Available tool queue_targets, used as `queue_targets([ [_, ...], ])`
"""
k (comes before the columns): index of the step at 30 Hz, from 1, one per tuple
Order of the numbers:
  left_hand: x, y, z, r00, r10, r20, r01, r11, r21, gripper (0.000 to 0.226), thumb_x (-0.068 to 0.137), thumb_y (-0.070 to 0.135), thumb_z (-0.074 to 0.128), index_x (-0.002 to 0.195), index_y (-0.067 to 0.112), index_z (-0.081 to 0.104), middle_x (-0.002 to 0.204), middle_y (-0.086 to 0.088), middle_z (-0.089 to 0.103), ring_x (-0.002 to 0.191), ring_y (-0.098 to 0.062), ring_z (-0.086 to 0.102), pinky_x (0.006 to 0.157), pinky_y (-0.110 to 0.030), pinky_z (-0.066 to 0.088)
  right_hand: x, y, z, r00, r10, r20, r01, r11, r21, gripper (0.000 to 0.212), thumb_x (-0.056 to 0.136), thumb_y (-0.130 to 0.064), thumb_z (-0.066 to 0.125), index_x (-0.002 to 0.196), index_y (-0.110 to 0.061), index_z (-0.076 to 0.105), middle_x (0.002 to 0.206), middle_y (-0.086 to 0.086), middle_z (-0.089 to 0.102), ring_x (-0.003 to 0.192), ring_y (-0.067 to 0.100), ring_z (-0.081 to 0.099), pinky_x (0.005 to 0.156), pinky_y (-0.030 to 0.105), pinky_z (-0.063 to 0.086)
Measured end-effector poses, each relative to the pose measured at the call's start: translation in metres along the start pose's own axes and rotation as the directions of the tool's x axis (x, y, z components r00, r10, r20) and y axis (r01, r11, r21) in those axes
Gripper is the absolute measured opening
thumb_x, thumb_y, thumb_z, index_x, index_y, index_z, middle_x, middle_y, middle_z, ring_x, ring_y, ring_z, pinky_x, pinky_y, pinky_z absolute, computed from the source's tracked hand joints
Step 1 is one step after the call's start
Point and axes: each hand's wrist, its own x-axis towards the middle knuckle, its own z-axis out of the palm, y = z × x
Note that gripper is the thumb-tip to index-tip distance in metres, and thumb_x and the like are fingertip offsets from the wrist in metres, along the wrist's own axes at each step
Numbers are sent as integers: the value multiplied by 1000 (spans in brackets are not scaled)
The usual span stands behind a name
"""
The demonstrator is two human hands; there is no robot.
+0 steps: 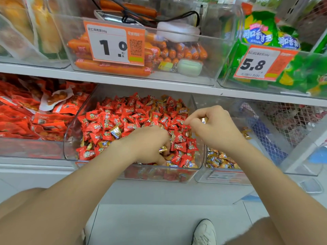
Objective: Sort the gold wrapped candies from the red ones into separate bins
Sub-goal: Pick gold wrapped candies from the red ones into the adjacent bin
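Note:
A clear bin on the lower shelf is heaped with red wrapped candies, with gold wrapped candies scattered among them. To its right a second clear bin holds a pile of gold candies. My left hand is sunk into the front of the mixed heap, fingers closed around a gold candy. My right hand hovers over the right edge of the mixed bin, fingers curled on a gold candy.
A bin of red snack packets sits at the left. The upper shelf carries bins of sausages and green packets with price tags. A wire basket stands at the right. A white shoe is on the floor.

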Motion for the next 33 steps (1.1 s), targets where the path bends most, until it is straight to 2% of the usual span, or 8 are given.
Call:
queue_targets([
  [4,-10,-9,6,995,31,-95,-50,977,-209,18,88,49,78,99,35,76,96,16,72,83,0,63,82,-38,56,0,3,-5,1000,11,12,-11,999,47,28,92,-18,58,79,-25,82,72,-15,75,45,1,55,50,11,41],
  [7,-19,-13,7,993,-26,-118,-8,962,-273,13,94,49,72,99,37,69,69,6,66,63,3,57,83,-39,55,-1,-1,-6,999,-22,43,20,999,39,27,91,-15,58,80,-22,82,69,-20,73,49,-6,57,55,9,41],
  [9,-24,-15,10,986,-65,-153,20,959,-281,14,97,51,67,100,38,65,60,2,62,64,5,56,78,-36,51,-3,-6,-6,990,-86,108,87,996,-4,29,91,-13,57,83,-22,83,58,-28,65,51,-9,56,53,6,37],
  [13,-34,-20,12,966,-134,-222,61,949,-309,15,102,50,59,101,36,56,66,-1,64,61,-9,52,59,-31,34,-6,-14,4,929,-225,294,278,949,-150,31,95,-13,54,92,-28,80,46,-11,55,47,8,51,57,8,36],
  [17,-42,-20,10,948,-163,-272,60,934,-351,14,102,43,61,99,33,53,58,2,57,47,-8,46,52,-26,33,-8,-16,21,857,-183,482,394,835,-383,12,94,-41,70,91,-32,78,64,-17,62,70,2,59,69,31,53],
  [23,-46,-19,7,943,-147,-299,43,944,-328,21,99,36,61,88,29,45,65,5,48,55,-10,39,54,-27,28,-6,-17,47,869,-134,476,428,687,-587,33,90,-52,73,84,-22,61,81,-3,56,83,26,59,69,36,49],
  [28,-50,-22,1,944,-192,-269,44,879,-475,26,98,35,65,90,27,41,56,1,47,45,-10,32,47,-24,27,3,-12,50,863,-76,500,355,795,-493,16,86,-28,67,74,-19,70,77,-3,71,78,23,67,69,40,61],
  [33,-54,-18,-6,932,-204,-299,14,846,-532,18,98,32,63,96,27,46,74,-14,64,48,-12,35,49,-35,34,9,-11,34,931,-117,345,211,946,-247,26,90,-31,58,70,-16,65,65,-1,70,66,17,65,65,33,55],
])
